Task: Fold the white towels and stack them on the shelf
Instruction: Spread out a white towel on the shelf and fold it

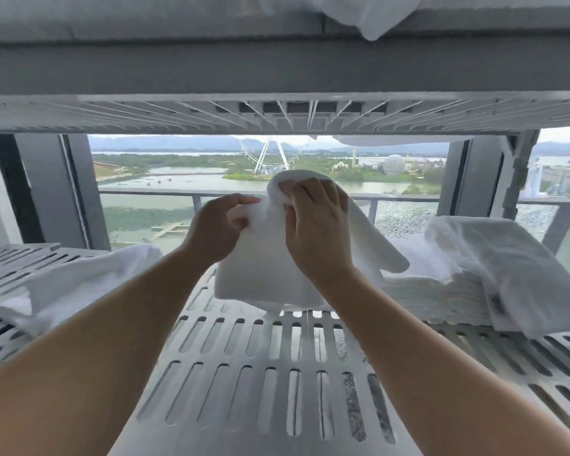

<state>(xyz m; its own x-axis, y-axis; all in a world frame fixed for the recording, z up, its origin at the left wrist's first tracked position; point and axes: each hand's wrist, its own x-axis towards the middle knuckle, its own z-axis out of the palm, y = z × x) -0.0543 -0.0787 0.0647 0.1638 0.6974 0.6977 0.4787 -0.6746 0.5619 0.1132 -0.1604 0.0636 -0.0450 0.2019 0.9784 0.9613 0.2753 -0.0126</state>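
Note:
I hold a white towel [260, 274] up above the slotted grey shelf [254, 373], its lower edge hanging just over the shelf surface. My left hand [221, 225] pinches its upper left part. My right hand [316, 225] grips the bunched top, with a flap drooping to the right. On the shelf's right side lies a stack of folded white towels [441, 297] with a looser towel [514, 264] draped on top. A crumpled white towel [79, 281] lies at the left.
The shelf above [277, 70] runs low overhead, with white cloth [369, 14] hanging over its edge. Grey uprights [514, 179] stand at both sides. Behind the shelf, a window shows a balcony railing [165, 192].

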